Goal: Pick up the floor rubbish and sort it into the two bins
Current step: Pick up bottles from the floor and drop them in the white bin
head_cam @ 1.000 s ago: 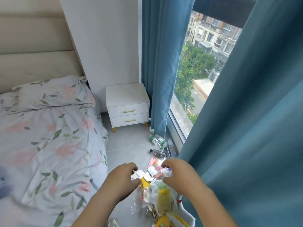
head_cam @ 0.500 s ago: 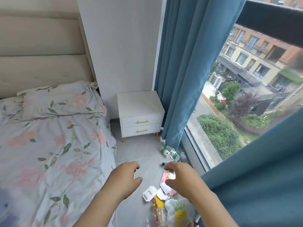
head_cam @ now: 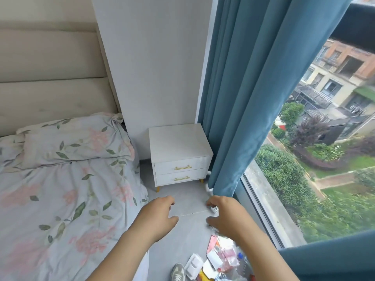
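The rubbish pile [head_cam: 218, 258] sits on the floor [head_cam: 188, 232] by the window [head_cam: 304, 179], below my right hand [head_cam: 227, 217]. Looks light, crinkly, slippery, so I'd pinch edges. Fingers on my left hand [head_cam: 156, 218] are loose and empty; the right's are curled, can't tell if they're holding anything.

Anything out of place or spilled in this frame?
Yes. A litter pile of wrappers, paper scraps and clear plastic lies strewn on the grey floor beside the window, bottom right, just below the right hand. No bin is in view. The white nightstand stands square, drawers shut.
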Motion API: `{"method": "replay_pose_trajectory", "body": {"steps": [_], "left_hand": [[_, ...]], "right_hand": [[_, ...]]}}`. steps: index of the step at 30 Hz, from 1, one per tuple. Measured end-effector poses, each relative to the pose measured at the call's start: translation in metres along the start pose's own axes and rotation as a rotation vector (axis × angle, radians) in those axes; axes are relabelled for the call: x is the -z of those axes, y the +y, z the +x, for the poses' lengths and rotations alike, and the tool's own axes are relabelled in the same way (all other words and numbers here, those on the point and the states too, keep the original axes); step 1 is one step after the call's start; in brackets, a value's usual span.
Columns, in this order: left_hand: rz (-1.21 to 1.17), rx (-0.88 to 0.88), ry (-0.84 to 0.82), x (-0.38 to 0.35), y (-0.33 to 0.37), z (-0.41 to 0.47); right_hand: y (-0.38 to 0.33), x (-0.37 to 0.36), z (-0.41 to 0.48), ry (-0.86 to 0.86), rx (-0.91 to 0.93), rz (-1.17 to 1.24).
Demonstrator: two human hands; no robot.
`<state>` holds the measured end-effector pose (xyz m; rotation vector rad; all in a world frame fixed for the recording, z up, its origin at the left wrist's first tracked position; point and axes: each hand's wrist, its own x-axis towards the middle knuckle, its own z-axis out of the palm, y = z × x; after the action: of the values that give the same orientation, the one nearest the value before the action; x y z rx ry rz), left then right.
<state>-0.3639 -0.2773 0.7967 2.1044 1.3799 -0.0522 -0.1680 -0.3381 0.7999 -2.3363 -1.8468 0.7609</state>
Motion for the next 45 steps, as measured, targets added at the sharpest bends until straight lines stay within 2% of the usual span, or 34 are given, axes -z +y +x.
{"method": "replay_pose_trajectory", "body": {"steps": [7,13,26,37,45], "left_hand": [[0.085,-0.054,-0.004,0.03,0.035,0.084],[0.131,-0.148,-0.071,0.034,0.069,0.149],[0.265,-0.5,-0.302,0.023,0.141,0.276],[0.465,-0.824,-0.517,0.027,0.172,0.398],[0.543,-0.856,-0.658,-0.029,0.172,0.44]], "right_hand": [[0.042,0.031,0.066,0.034,-0.063,0.081],[0.078,0.048,0.097,0.087,-0.164,0.124],[0.129,0.061,0.122,0.204,-0.568,0.314],[0.12,0.055,0.177,0.295,-0.984,0.541],[0.143,0.018,0.193,0.321,-1.162,0.677]]}}
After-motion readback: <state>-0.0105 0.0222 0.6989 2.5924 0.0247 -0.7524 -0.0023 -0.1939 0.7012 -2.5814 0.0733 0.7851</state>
